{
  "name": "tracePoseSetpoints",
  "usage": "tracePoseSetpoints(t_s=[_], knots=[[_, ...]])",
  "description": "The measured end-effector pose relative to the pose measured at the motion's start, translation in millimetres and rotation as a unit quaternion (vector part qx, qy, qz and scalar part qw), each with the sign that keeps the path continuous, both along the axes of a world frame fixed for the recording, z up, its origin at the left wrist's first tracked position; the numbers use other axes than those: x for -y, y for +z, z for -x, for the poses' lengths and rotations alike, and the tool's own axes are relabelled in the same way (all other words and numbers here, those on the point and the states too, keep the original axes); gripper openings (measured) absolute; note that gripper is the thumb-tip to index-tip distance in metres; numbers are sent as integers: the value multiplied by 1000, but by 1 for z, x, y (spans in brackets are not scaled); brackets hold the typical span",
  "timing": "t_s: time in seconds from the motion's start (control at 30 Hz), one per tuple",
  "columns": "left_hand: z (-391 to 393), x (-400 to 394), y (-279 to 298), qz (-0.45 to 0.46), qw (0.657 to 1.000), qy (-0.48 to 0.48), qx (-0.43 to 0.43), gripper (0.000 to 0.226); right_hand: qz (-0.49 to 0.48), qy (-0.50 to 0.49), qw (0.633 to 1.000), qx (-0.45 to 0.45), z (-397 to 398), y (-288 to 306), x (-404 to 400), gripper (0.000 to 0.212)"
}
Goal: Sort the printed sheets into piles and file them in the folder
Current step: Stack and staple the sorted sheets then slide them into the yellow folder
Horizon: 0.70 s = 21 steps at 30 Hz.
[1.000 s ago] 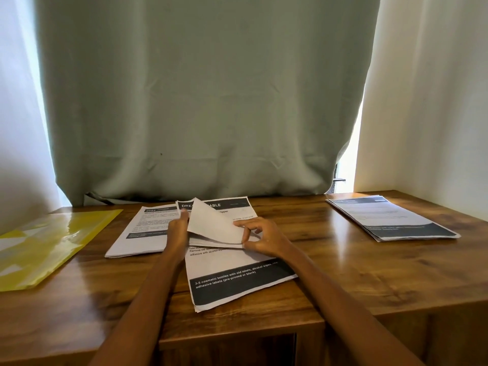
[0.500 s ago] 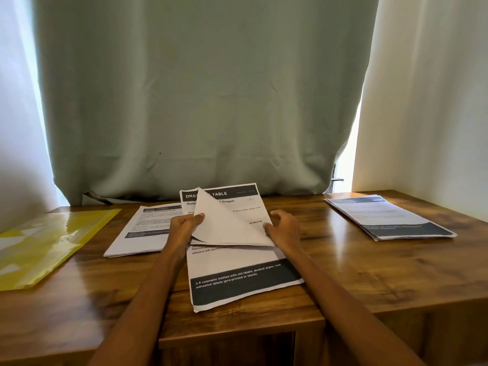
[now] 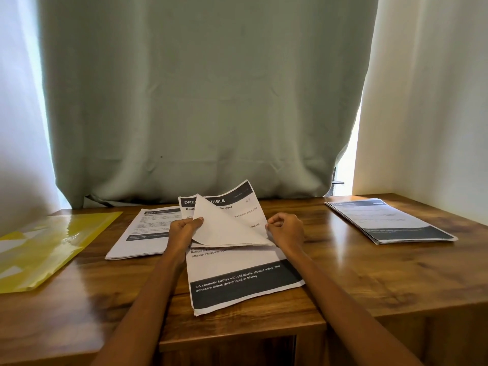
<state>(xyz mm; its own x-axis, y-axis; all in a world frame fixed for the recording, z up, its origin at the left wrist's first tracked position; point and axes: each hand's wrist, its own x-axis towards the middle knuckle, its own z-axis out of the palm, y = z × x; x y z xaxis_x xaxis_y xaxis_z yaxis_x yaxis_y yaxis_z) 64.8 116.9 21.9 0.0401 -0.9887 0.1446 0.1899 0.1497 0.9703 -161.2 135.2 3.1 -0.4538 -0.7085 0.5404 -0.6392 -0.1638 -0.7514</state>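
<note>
At centre of glossy wood-grain desk (image 3: 369,273): middle stack of printed sheets (image 3: 237,283), matte white, dark header and footer bands. Since half second ago, top sheet (image 3: 227,228) folded higher, blank back showing. Left hand (image 3: 182,231) pinches its raised corner; right hand (image 3: 286,229) pinches its right edge, fingers curled. Shiny yellow plastic folder (image 3: 52,247) far left; left pile (image 3: 142,233) beside centre stack; right pile (image 3: 388,220) well apart.
</note>
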Motion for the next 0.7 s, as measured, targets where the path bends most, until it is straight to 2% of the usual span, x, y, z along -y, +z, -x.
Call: tracePoseSetpoints(t_s=[0.17,0.5,0.6,0.7], knots=[[0,2,-1,0,1000,-1,1,5,0,6,999,-32,0,-2,1,4],[0,3,-3,-8,1000,8,18,6,32,-12,979,-203,-2,-2,-7,14],[-1,4,-3,-18,999,22,14,9,77,95,977,-175,-6,2,-7,9],[-1,3,-2,-18,999,30,8,12,78,234,967,-65,-12,8,-10,8]])
